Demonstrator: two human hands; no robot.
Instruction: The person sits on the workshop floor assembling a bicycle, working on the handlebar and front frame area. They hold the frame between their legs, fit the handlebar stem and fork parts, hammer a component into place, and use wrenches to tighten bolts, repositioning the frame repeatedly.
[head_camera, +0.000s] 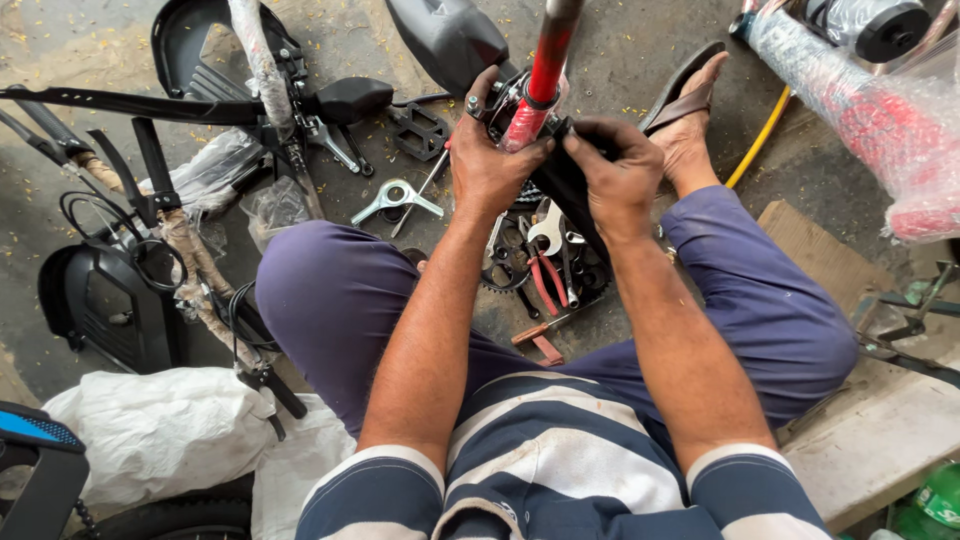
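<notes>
1. Two hands of mine meet on the red frame tube (540, 85), a glossy painted metal pipe partly wrapped in clear plastic, standing upright between my knees over the concrete floor (80, 40).
2. My left hand (490, 160) is curled shut around the tube's lower end, beside a bolted metal clamp (490, 100).
3. My right hand (620, 175) pinches a matte black part (570, 175) against the tube, fingers closed.
4. Below lie red-handled pliers (545, 280), a toothed black chainring (505, 265) and a silver brake caliper (397, 198).
</notes>
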